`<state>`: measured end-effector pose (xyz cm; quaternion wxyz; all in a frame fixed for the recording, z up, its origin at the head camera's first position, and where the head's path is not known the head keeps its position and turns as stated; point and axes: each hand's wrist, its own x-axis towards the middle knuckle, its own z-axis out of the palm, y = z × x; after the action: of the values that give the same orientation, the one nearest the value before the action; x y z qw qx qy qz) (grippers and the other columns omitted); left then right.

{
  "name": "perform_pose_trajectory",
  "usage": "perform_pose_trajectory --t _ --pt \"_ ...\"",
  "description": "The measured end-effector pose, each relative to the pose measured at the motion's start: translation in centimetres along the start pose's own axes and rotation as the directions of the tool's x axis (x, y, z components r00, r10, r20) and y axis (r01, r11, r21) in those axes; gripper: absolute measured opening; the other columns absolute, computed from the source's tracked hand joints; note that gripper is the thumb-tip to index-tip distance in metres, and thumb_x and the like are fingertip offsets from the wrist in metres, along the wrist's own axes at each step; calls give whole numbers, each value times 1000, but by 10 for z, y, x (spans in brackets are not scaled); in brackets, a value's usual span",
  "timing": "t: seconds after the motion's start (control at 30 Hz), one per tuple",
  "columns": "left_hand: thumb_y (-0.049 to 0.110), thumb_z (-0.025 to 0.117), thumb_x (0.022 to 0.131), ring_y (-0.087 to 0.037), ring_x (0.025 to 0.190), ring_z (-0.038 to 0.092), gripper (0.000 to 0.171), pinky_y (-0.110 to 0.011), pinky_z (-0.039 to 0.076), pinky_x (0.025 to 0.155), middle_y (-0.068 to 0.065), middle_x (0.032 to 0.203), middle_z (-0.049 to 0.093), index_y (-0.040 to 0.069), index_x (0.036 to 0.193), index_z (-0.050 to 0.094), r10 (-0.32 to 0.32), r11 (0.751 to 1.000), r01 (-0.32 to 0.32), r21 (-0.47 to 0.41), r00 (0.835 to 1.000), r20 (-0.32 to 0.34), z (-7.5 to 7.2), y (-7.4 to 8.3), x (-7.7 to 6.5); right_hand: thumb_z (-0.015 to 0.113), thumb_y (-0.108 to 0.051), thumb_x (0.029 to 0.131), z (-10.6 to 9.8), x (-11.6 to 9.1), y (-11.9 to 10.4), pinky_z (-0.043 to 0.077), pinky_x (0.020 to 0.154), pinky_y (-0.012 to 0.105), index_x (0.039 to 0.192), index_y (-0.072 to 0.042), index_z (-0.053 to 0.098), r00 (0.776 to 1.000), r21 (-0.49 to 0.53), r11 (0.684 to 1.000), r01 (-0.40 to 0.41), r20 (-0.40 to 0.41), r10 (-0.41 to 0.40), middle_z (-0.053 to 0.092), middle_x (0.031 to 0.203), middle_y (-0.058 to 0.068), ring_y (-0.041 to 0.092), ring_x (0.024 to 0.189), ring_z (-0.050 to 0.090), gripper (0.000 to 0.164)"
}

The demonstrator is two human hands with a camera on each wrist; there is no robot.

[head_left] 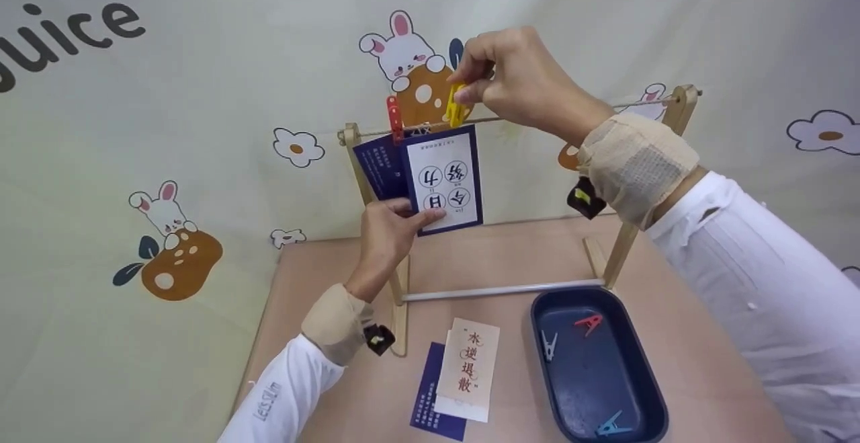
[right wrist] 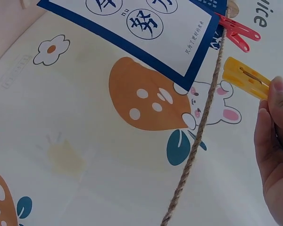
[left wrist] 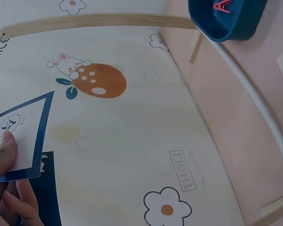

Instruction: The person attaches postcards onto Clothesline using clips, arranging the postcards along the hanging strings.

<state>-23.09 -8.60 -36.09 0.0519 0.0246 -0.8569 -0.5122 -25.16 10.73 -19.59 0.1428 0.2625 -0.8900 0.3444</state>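
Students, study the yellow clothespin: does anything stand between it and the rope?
Nothing visible does: in the right wrist view, only a gap separates the yellow clothespin, pinched in the right hand, from the rope. The red clothespin sits to one side.

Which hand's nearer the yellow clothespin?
Right. The right hand pinches the yellow clothespin; the left hand is lower, apart from it, holding the blue-bordered card.

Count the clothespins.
5: red clothespin on the rope; yellow clothespin in the right hand; another red one, a gray one and a blue one in the tray; its cut-off edge may hide more.
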Motion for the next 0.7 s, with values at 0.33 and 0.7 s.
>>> perform_pose_trajectory --t 0.33,0.7 --pt "39 80 63 -11 61 50 29 -23 34 52 0 73 71 14 77 75 7 999 -7 36 1000 -9 2 1 1 64 -8 85 3 5 2 53 69 19 90 -6 67 997 -9 998 -70 37 70 66 87 0 9 75 61 6" --pt "37 81 63 -11 63 50 27 -23 34 53 0 74 71 14 76 74 17 1000 -17 -10 999 -28 3 7 4 64 -9 84 3 9 -1 53 68 19 90 -6 67 993 -12 996 -89 76 90 66 87 1 10 75 61 7"
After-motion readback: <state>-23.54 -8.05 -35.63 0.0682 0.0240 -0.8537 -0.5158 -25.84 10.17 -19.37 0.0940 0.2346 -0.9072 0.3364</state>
